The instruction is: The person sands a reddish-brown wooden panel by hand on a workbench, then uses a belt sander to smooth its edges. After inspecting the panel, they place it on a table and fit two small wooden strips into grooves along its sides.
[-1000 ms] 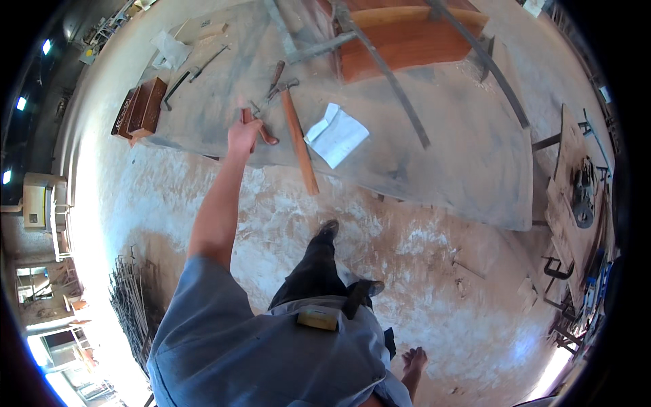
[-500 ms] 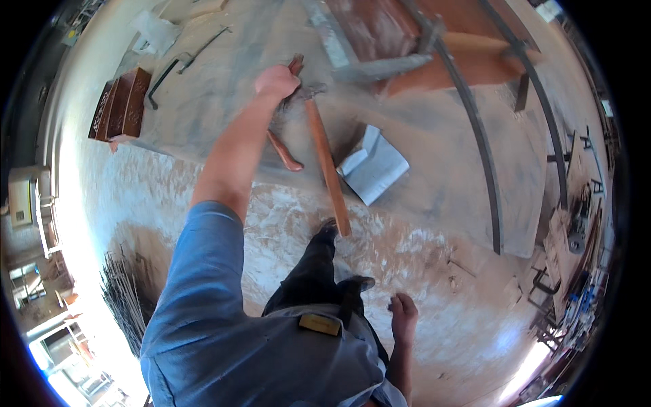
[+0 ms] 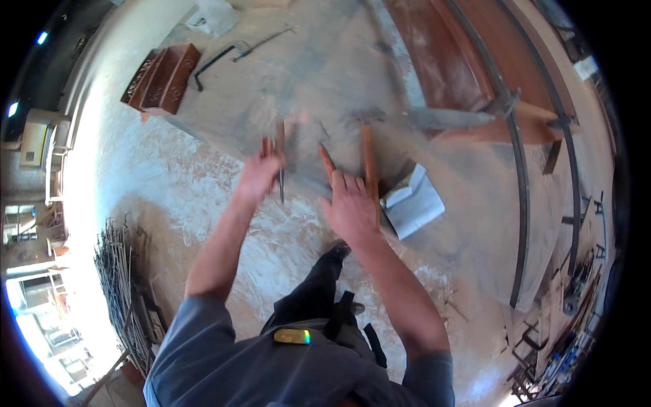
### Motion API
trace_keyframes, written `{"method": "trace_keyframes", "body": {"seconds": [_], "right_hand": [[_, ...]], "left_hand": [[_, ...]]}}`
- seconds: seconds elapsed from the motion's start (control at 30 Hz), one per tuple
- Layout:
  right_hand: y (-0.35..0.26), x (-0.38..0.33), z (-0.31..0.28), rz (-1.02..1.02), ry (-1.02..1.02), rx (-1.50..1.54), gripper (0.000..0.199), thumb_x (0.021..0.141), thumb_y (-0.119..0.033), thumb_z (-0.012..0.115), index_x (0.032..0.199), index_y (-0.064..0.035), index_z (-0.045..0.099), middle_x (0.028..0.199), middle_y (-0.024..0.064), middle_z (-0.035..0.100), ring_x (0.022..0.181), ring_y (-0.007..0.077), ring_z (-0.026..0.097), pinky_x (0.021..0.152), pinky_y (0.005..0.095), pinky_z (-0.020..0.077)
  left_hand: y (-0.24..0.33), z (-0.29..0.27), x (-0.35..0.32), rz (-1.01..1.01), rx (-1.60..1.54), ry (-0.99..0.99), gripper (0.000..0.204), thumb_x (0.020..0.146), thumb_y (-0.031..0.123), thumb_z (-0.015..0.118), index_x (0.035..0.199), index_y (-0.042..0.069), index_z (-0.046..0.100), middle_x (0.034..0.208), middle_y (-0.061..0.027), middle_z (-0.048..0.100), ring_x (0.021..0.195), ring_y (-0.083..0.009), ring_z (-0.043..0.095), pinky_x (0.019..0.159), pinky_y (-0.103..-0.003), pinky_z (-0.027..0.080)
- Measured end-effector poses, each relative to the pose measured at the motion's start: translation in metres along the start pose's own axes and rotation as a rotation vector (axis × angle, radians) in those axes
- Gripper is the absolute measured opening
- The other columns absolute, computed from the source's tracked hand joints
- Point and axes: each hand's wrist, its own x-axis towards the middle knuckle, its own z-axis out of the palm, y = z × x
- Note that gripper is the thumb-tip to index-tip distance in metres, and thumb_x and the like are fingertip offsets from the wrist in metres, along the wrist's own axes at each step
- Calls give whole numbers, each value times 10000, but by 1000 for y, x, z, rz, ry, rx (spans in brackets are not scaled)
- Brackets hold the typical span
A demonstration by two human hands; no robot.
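My left hand (image 3: 260, 175), smeared by motion, is closed around a reddish-brown wooden piece beside a slim tool (image 3: 281, 163) with a brown upper part and a dark, thin lower end. To its right, my right hand (image 3: 352, 203) reaches over the table edge, its fingers bent down onto the reddish-brown handle (image 3: 327, 160) of a tool with a thin dark blade. The hand covers that handle's near end. Just right of the fingers lies a hammer (image 3: 368, 149), head away from me, its wooden shaft partly behind the hand.
A folded grey-white sheet (image 3: 417, 207) lies right of the hammer. Carved brown wooden drawers (image 3: 169, 78) and a metal clamp (image 3: 220, 61) are at the far left. Long metal bars (image 3: 521, 203) cross brown panels (image 3: 441, 61) on the right. Metal rods (image 3: 122, 285) stand lower left.
My left hand has come back toward me from farther over the table. My right hand has risen from beside my body onto the tool handle. The view has shifted.
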Motion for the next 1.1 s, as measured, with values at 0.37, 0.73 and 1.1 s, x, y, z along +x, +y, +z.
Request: {"method": "trace_keyframes", "body": {"seconds": [0.37,0.73,1.1], "right_hand": [[20,-25,-29,407,-577,603,537,971,-484,440,1017,15,634,863,153,661,797,243,642,680,392,519],[113,-614,-171,866,172,2003,273,912,-266,593,876,1,641,690,106,646,552,175,611,470,300,514],[187,-1078,-254,590,1009,2195,228,920,-197,596,1094,-53,568,788,45,589,674,164,599,553,313,509]], "left_hand": [[-23,-4,-213,-207,243,-125,102,810,122,619,805,24,591,564,-18,528,439,-100,475,412,-267,370],[-11,304,-524,1355,962,-1159,236,677,106,722,894,140,634,951,-48,656,730,-286,664,629,-387,540],[-111,631,-962,1737,530,-1907,308,692,144,763,978,142,647,984,-40,673,715,-256,663,588,-340,540]]}}
